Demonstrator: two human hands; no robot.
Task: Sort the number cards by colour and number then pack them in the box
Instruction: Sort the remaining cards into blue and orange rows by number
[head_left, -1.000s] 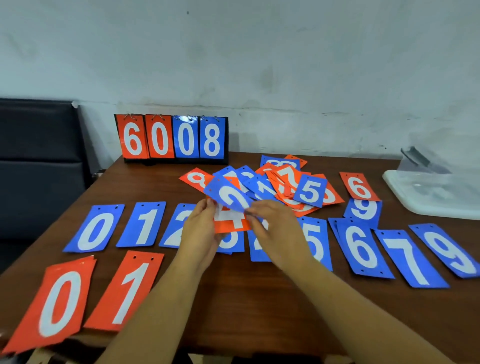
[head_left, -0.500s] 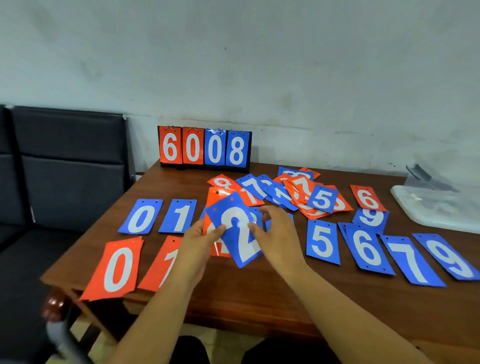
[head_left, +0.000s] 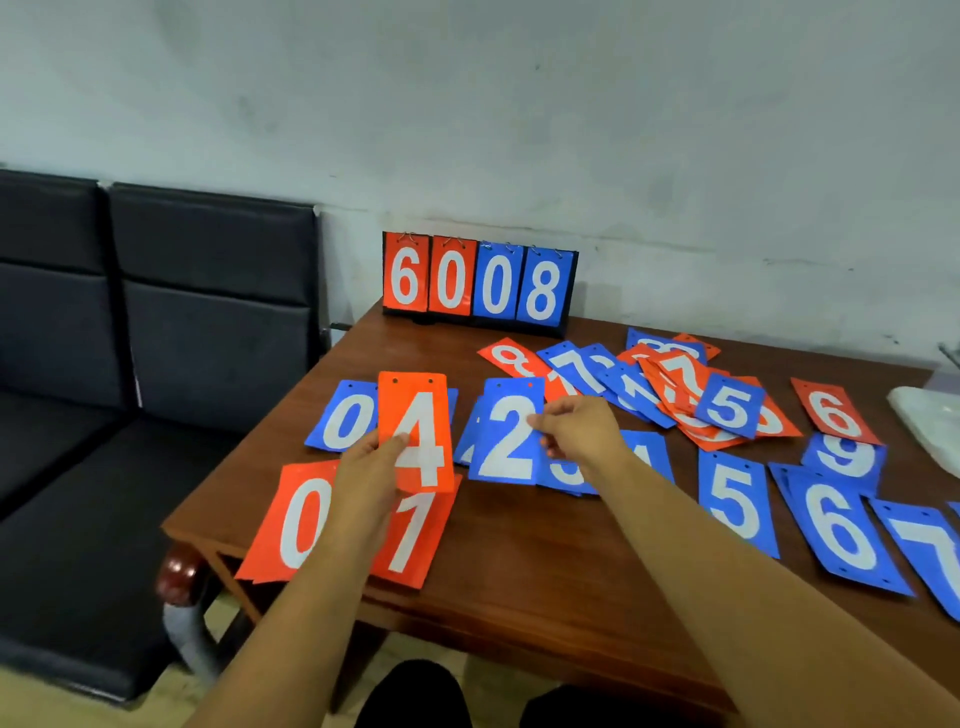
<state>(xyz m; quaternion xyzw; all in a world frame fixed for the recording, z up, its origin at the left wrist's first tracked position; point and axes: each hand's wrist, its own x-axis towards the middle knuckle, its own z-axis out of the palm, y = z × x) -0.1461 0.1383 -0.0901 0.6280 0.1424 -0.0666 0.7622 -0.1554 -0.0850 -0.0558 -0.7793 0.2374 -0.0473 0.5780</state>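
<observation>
My left hand holds an orange 4 card upright above the orange 0 card and orange 1 card. My right hand pinches the right edge of a blue 2 card, which lies over other blue cards in the blue row. That row runs from the blue 0 card past the blue 5 card, blue 6 card and blue 7 card. A mixed pile of orange and blue cards lies behind my right hand.
A scoreboard stand reading 6008 stands at the back of the brown table, against the wall. A clear plastic box sits at the far right edge. Black padded seats stand left of the table.
The two cards held together have been split: my left hand moved left with the orange 4, and my right hand carried the blue 2 onto the blue row. The view swung left.
</observation>
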